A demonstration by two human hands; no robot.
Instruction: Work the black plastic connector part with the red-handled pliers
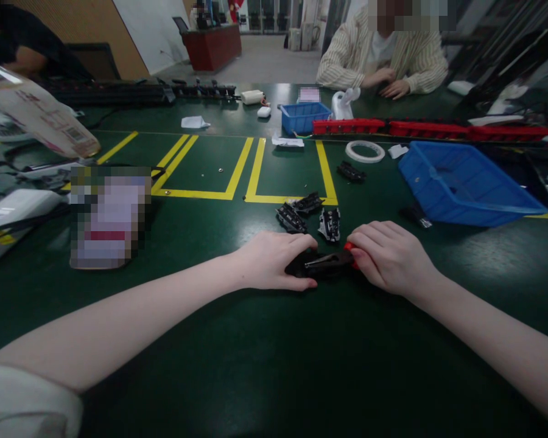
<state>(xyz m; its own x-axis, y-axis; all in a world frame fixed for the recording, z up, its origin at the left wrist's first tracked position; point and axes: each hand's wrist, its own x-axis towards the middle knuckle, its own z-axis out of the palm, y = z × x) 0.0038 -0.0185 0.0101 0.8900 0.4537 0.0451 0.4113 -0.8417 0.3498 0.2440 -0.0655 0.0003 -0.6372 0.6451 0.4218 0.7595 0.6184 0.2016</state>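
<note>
My right hand [388, 258] is closed round the red handles of a pair of pliers [333, 260], whose dark jaws point left. My left hand [276, 261] has its thumb and fingers round a small black part [296, 264], which the plier jaws meet or overlap; the exact contact is too dark to make out. Just beyond my hands lie several similar black-and-grey moulded parts, among them one upright to me [330, 224], a slanted one [291, 218] and another behind it [309, 203].
A phone [109, 222] lies to the left. On the right stands a large blue bin [466, 182], with a roll of white tape [365, 151] and a lone black part [351, 172] nearby. Yellow tape lines [192, 194] mark the green table. A person in a striped shirt [347, 55] sits opposite.
</note>
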